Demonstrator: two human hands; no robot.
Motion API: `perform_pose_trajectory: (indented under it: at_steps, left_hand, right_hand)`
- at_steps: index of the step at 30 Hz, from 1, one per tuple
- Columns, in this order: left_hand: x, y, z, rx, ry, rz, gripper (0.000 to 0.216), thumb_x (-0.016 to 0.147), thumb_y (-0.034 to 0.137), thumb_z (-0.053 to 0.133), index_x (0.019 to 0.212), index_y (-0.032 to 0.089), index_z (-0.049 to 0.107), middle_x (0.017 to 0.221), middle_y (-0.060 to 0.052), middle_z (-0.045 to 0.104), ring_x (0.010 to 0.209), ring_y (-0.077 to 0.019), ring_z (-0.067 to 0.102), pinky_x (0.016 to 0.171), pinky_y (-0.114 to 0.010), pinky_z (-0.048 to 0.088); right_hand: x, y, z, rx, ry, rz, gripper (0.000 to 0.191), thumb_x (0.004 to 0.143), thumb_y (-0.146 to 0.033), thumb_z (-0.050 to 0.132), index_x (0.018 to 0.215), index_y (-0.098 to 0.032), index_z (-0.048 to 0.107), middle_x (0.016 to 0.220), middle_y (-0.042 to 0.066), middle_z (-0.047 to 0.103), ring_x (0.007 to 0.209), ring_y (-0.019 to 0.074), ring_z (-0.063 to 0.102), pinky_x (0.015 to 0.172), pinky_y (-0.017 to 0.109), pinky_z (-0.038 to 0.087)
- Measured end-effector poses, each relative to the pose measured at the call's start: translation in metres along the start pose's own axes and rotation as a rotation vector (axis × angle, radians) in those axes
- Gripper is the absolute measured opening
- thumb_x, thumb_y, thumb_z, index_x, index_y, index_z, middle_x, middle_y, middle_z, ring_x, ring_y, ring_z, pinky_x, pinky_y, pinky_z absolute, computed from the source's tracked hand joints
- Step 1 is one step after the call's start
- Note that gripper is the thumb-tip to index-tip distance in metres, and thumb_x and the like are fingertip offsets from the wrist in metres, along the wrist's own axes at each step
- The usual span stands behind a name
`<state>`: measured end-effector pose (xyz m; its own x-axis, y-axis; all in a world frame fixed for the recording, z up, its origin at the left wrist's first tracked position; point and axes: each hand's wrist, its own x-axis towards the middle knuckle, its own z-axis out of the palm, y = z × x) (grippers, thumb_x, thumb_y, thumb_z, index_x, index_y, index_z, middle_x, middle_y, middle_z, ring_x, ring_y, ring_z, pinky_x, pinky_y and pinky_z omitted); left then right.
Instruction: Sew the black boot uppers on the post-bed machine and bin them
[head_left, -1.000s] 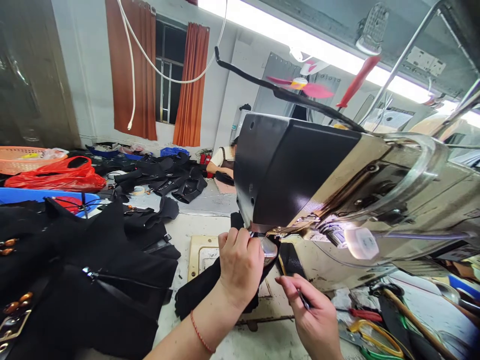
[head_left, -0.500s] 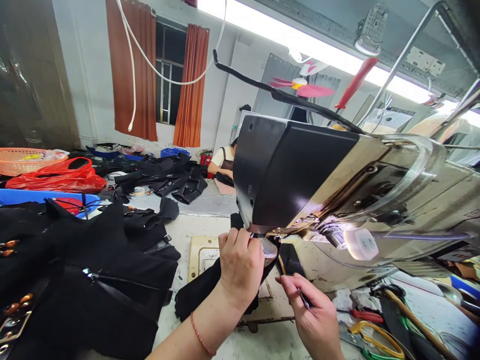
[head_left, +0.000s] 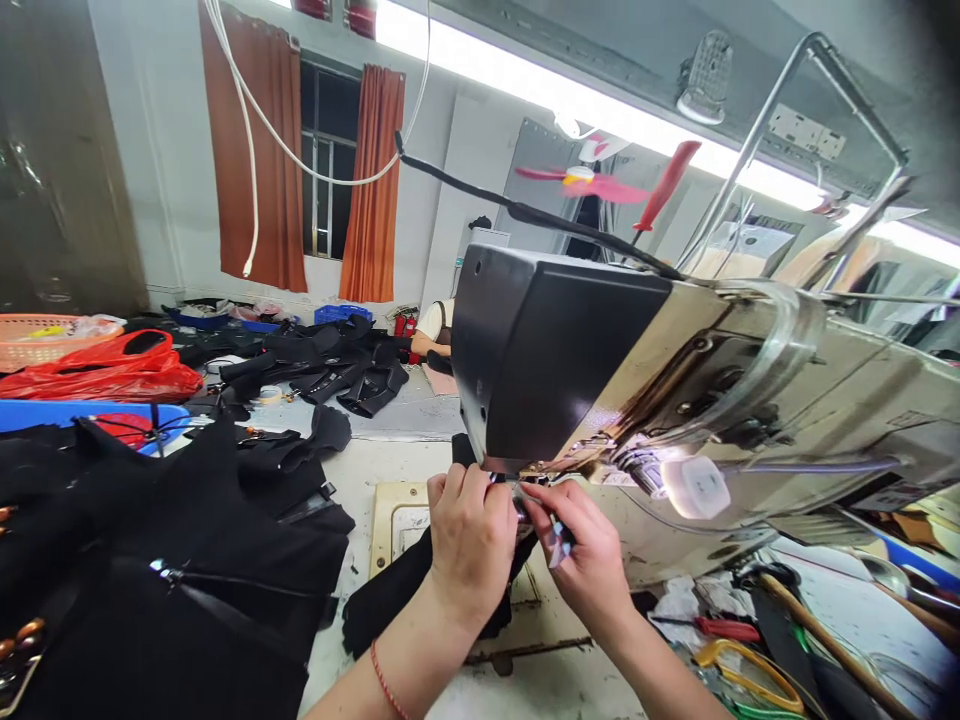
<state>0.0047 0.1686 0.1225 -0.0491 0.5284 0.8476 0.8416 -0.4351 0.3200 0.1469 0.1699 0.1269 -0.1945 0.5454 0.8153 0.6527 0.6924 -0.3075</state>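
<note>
Both hands meet under the head of a sewing machine (head_left: 570, 350), around its needle area. My left hand (head_left: 472, 545) is closed, fingers curled by the needle; what they grip is hidden. Black fabric (head_left: 394, 595) lies on the machine bed (head_left: 384, 535) beneath my left wrist. My right hand (head_left: 589, 550) is closed around a small shiny metal tool (head_left: 559, 545), whose kind I cannot make out. Its fingertips touch or nearly touch those of my left hand.
Black fabric pieces with zips (head_left: 225, 540) are heaped at left, beside a blue bin (head_left: 172, 420) and a red plastic bag (head_left: 142, 365). Yellow-handled scissors (head_left: 742, 670) lie with tools at lower right. A person's arm (head_left: 433, 330) shows behind the machine.
My right hand has moved up and left with the small metal tool, from the front of the machine to the needle area. My left hand stays there. The view has shifted slightly.
</note>
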Motion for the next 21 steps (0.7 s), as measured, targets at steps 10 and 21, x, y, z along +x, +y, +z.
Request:
perform_pose_trajectory:
  at_steps: [10,21]
  left_hand:
    - [-0.001,-0.001,-0.001,-0.019,-0.024,0.001,0.011,0.079,0.014,0.067,0.072,0.022,0.067,0.075,-0.002,0.063,0.076,-0.0218,0.051,0.070,-0.037,0.032]
    - [0.004,0.003,-0.011,-0.017,-0.085,0.010,0.005,0.080,0.018,0.065,0.082,0.021,0.068,0.077,-0.003,0.064,0.076,-0.0223,0.054,0.073,-0.039,0.038]
  right_hand:
    - [0.005,0.009,0.005,-0.039,-0.040,-0.093,0.018,0.090,-0.017,0.055,0.099,-0.019,0.070,0.074,0.003,0.061,0.065,0.0143,0.060,0.059,0.025,0.050]
    - [0.011,0.000,0.007,-0.017,0.000,-0.102,0.014,0.087,-0.014,0.054,0.087,-0.019,0.067,0.072,0.003,0.061,0.064,0.0145,0.059,0.058,0.024,0.049]
